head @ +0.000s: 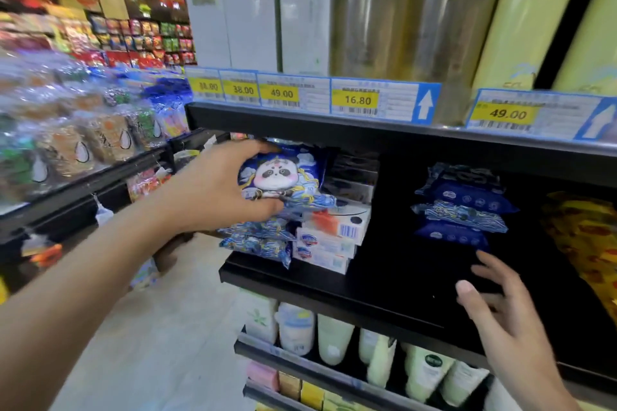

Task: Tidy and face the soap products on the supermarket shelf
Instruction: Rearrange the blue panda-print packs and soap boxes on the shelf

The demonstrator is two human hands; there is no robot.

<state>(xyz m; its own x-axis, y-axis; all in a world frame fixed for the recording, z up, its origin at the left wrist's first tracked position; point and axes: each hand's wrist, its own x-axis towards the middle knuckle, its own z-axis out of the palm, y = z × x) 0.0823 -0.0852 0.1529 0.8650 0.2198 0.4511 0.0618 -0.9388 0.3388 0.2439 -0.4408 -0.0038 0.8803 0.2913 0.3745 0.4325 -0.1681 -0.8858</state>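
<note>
Left hand (220, 190) grips the panda soap pack (282, 177), fingers curled round its left edge, at the top of the blue stack (257, 240) at the shelf's (334, 287) left front corner; white soap boxes (330, 240) touch the stack on its right; right hand (500, 307) spread, holding nothing, over the shelf's front edge; step in hand, likely: facing this pack; next: square it, panda outward, flush on the stack.

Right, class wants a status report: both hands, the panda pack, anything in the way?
Left hand grips panda pack atop blue pack stack. Right hand open over bare shelf. White soap boxes crowd alongside.
</note>
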